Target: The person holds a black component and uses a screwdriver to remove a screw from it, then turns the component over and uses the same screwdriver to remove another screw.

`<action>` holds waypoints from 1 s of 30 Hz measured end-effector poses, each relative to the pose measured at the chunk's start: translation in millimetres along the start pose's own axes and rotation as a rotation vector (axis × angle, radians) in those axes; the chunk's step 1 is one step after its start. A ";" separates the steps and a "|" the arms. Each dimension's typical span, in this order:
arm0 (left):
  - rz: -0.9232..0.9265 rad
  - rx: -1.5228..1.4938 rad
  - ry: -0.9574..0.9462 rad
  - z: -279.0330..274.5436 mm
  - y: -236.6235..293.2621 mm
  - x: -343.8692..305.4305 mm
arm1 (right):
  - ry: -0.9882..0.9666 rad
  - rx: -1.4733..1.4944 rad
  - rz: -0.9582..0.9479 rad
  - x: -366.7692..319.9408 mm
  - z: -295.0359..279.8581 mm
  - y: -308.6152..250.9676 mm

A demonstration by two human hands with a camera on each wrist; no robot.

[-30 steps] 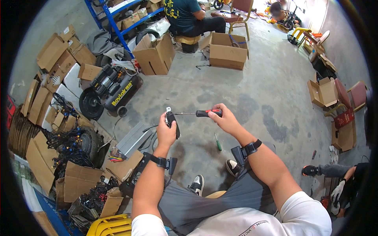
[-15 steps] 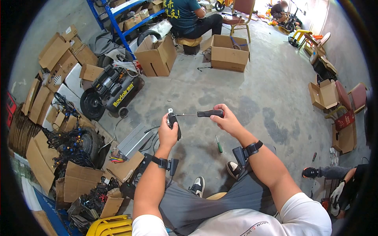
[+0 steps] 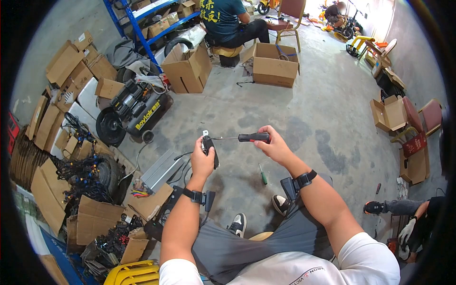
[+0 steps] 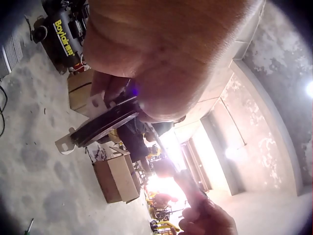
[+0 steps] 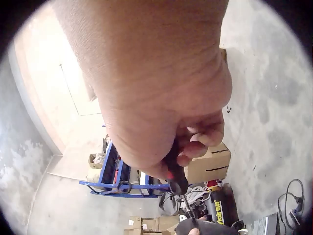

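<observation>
My left hand (image 3: 203, 162) grips a long black part (image 3: 210, 151) with a silver metal tab (image 3: 205, 133) at its top end. In the left wrist view the black part (image 4: 105, 125) shows a slightly curved body and a bracket-like tab (image 4: 65, 143). A cable (image 3: 183, 156) appears beside the left hand. My right hand (image 3: 276, 146) holds a screwdriver (image 3: 253, 137) by its black and red handle, fingertips and thumb around it. Its shaft runs level to the left, the tip right at the part's upper side. From the right wrist, the screwdriver (image 5: 177, 181) points at the part's dark surface.
A green-handled screwdriver (image 3: 263, 176) lies on the floor ahead of my shoes. To the left are a silver metal case (image 3: 162, 170), an air compressor (image 3: 142, 111) and boxes of cables. Cardboard boxes (image 3: 274, 69) and a seated person (image 3: 225, 21) are farther forward; another person's gloved hand (image 3: 406, 232) shows at right.
The screwdriver handle has turned in my right hand, its red stripe shifting from view and back lower down. Both hands stay almost in place, with the tip still at the black part.
</observation>
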State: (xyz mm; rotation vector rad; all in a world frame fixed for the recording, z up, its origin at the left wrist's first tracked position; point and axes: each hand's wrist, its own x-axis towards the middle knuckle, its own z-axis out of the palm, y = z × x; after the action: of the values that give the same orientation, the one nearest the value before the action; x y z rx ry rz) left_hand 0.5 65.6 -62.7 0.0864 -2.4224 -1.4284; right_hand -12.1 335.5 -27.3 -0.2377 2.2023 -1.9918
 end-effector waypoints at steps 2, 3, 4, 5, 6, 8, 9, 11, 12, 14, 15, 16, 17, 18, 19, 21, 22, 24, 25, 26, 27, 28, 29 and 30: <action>-0.062 -0.006 -0.021 -1.5 4.3 -0.9 | 0.009 -0.045 0.001 -1.7 1.3 -1.9; -0.062 -0.006 -0.022 -1.3 4.8 -1.4 | 0.009 -0.045 0.001 -1.7 0.6 -2.5; -0.043 -0.002 -0.020 -1.4 5.0 -1.8 | 0.052 -0.094 0.054 -0.6 -0.1 -3.4; -0.024 0.003 -0.018 -1.4 5.2 -2.2 | 0.095 -0.143 0.107 0.2 -0.6 -4.1; -0.023 0.003 -0.018 -1.3 5.5 -2.6 | 0.095 -0.143 0.106 0.6 -0.8 -4.1; -0.057 0.027 -0.048 -1.1 6.1 -3.5 | 0.132 -0.091 0.134 1.7 -1.0 -3.3; -0.057 0.027 -0.047 -0.8 5.8 -3.7 | 0.131 -0.091 0.133 2.1 -0.9 -3.1; -0.005 0.039 -0.023 0.2 4.0 -4.0 | 0.122 -0.039 0.142 2.1 -0.6 -2.2; -0.005 0.039 -0.023 0.4 3.1 -4.0 | 0.121 -0.039 0.142 0.9 -0.1 -2.4; -0.027 0.034 -0.019 0.4 1.1 -3.4 | 0.080 -0.001 0.051 -1.8 0.8 -3.0; -0.027 0.034 -0.019 -0.1 1.3 -3.2 | 0.080 0.000 0.051 -1.6 0.5 -1.4; -0.039 0.014 -0.020 -0.7 1.3 -3.1 | 0.044 -0.009 0.037 -0.8 -0.2 1.4; -0.052 -0.005 -0.021 -0.9 1.5 -3.1 | 0.008 -0.019 0.023 -0.5 -0.9 3.0; -0.052 -0.005 -0.022 -0.9 0.2 -2.7 | 0.008 -0.019 0.024 -0.6 -0.6 1.9; -0.044 -0.012 -0.021 -0.9 -1.3 -2.1 | 0.021 -0.043 0.055 -0.7 0.2 -0.5; -0.037 -0.019 -0.020 -1.3 -1.7 -1.7 | 0.034 -0.067 0.086 1.4 -0.1 -1.4; -0.033 -0.012 -0.019 -1.4 -0.5 -1.7 | 0.043 -0.077 0.122 3.4 -1.4 -0.2; -0.029 -0.006 -0.017 -1.6 1.9 -2.3 | 0.052 -0.087 0.160 3.9 -1.0 -0.6; -0.027 0.019 -0.021 -1.7 3.1 -2.7 | 0.076 -0.054 0.147 2.9 0.7 -2.7; -0.025 0.046 -0.025 -2.0 3.5 -2.7 | 0.099 -0.021 0.133 2.3 2.1 -3.7; -0.026 0.046 -0.024 -1.9 2.3 -2.3 | 0.098 -0.022 0.134 2.0 3.0 -2.4; -0.037 0.038 -0.025 -1.0 0.5 -1.7 | 0.088 0.002 0.077 1.7 3.4 -0.3; -0.047 0.030 -0.027 -0.3 -1.1 -1.1 | 0.079 0.025 0.020 1.7 3.5 0.9; -0.047 0.030 -0.027 0.1 -2.6 -0.7 | 0.079 0.025 0.020 1.9 3.0 1.3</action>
State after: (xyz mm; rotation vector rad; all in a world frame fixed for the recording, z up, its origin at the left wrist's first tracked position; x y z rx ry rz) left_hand 0.9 64.6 -65.1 0.1329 -2.4795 -1.4219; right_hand -13.3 332.3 -28.9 -0.1354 2.2149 -2.0509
